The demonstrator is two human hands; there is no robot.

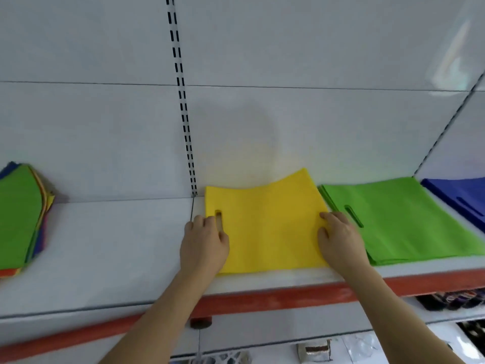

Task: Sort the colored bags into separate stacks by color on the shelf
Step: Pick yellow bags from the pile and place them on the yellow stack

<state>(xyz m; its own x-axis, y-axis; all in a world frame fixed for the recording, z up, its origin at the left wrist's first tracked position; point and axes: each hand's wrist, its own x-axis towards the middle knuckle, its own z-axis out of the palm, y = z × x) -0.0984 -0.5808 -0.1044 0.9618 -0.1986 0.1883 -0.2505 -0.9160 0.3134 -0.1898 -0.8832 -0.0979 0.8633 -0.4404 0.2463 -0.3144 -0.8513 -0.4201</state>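
A yellow bag (267, 224) lies flat on the white shelf (118, 253), its far edge curling up against the back wall. My left hand (204, 245) rests on its left edge by the handle slot, fingers straight. My right hand (339, 243) presses its right edge, fingers flat. Just right of it lies a stack of green bags (409, 219), and further right a blue bag (462, 198) at the frame edge. At the far left sits a mixed pile of bags (21, 219) with a green one on top.
The shelf has a red front strip (262, 300) and a white back wall with a slotted upright (183, 114). A lower shelf below holds small packaged goods (315, 350). Bare shelf surface lies between the mixed pile and the yellow bag.
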